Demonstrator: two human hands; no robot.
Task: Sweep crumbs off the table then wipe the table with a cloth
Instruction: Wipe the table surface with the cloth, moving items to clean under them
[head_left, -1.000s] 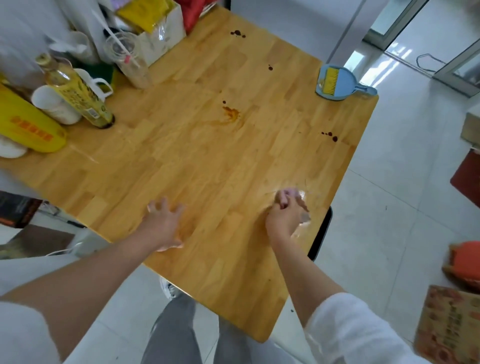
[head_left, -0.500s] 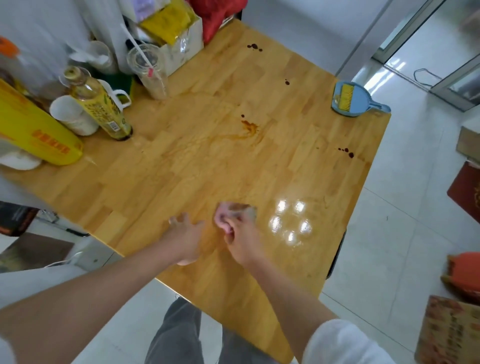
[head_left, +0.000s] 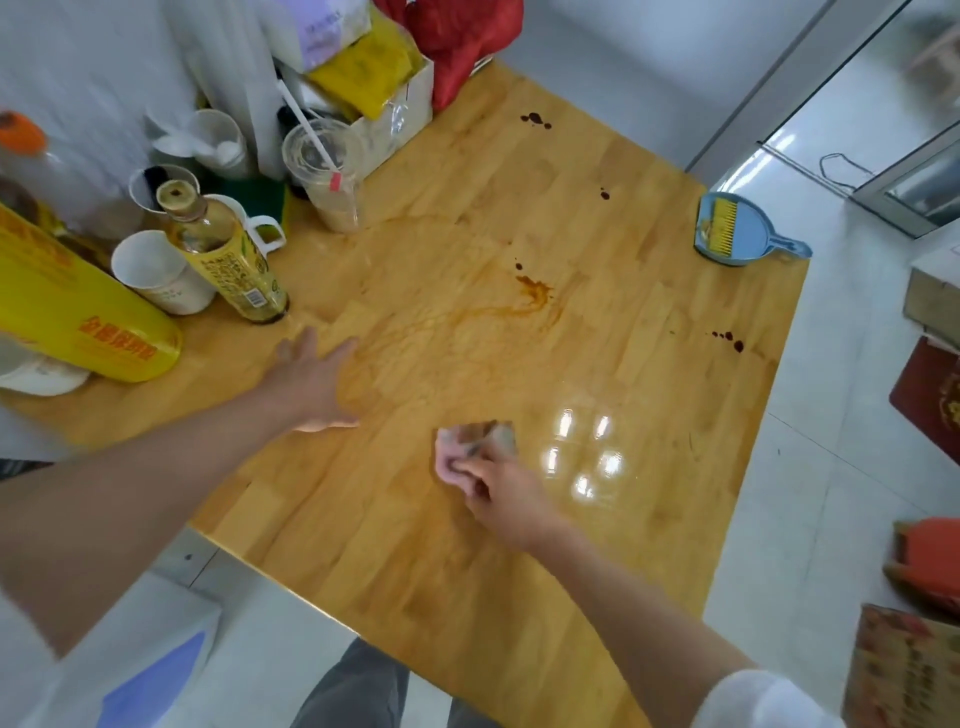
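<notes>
1. Right hand (head_left: 501, 491): fingers curled around a bunched pink cloth (head_left: 475, 447), pressing it onto the wooden table (head_left: 415, 571) near the middle of its near half. The cloth sits just left of a cluster of bright light reflections on the surface.
2. Left hand (head_left: 317, 382): lies palm down on the table, fingers straight and slightly spread, holding nothing. It rests just in front of the yellow-labelled bottle (head_left: 223, 249), not touching it.
3. Orange-brown smear (head_left: 530, 296): at the table centre, with a faint trail curving left from it. It lies well beyond the cloth.
4. Dark spots: one group near the far edge (head_left: 535, 119), a single spot (head_left: 604, 194) further right, and a group near the right edge (head_left: 730, 340).
5. Blue dustpan (head_left: 743, 234) with a yellow brush in it: on the far right corner of the table, handle pointing outward over the edge.
6. Far left of the table: white cup (head_left: 156, 273), clear plastic cup with straw (head_left: 327, 171), large yellow container (head_left: 72, 312) lying on its side, an open box of packets (head_left: 384, 98).
</notes>
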